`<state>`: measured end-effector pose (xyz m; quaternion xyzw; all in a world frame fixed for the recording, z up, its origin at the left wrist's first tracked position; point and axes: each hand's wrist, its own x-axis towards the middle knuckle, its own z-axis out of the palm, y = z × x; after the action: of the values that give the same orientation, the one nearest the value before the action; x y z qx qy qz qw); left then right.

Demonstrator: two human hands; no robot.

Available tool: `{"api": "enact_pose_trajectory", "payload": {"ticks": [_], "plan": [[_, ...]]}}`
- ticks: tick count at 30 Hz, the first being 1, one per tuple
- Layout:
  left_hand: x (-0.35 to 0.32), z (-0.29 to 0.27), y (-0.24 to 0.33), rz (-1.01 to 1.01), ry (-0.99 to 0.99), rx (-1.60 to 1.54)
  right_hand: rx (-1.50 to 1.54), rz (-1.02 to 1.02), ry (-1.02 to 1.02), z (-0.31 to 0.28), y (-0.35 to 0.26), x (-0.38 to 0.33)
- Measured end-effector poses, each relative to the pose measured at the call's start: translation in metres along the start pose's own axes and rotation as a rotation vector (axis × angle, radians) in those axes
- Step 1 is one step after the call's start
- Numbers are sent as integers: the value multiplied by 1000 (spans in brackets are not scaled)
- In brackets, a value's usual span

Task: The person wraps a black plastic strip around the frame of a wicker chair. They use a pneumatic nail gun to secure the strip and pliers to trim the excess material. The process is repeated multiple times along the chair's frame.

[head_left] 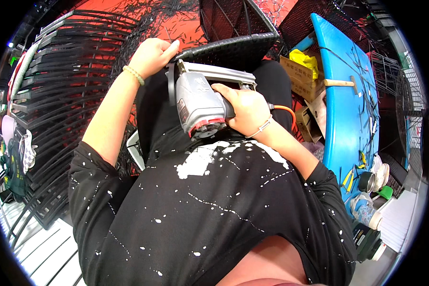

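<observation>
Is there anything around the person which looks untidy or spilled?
Yes. Black scraps lie scattered over the red floor beyond the woven piece, like uncollected offcuts. Similar strips straggle across the blue table.

L arm [113,121] out fwd, L hand [150,58] angled inward; R arm [293,145] bent, R hand [249,109] curled in grip.

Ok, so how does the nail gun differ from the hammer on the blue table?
The nail gun is grey and bulky; the hammer is slim, with a pale handle. The nail gun is gripped in the right hand, while the hammer lies unheld on the blue table. An orange hose shows by the nail gun's handle; the hammer has none. Both are handheld tools.
</observation>
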<state>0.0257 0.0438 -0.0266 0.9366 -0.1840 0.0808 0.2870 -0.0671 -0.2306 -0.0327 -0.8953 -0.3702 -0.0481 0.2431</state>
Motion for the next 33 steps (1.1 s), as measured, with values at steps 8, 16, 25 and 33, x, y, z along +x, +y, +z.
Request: {"api": "enact_pose_trajectory", "payload": {"ticks": [8,16,25,33], "plan": [[-4,1,7,-60,41,-4,98,126,340,-51,42,-59],[-10,7,13,-341,58,-128,901,845,797,-119,123,-160],[-30,12,3,-387,-108,-363,1582,899,1266,-93,221,-308],[-25,26,-2,-296,-113,-431,404,1861,1004,-115,317,-424]]}}
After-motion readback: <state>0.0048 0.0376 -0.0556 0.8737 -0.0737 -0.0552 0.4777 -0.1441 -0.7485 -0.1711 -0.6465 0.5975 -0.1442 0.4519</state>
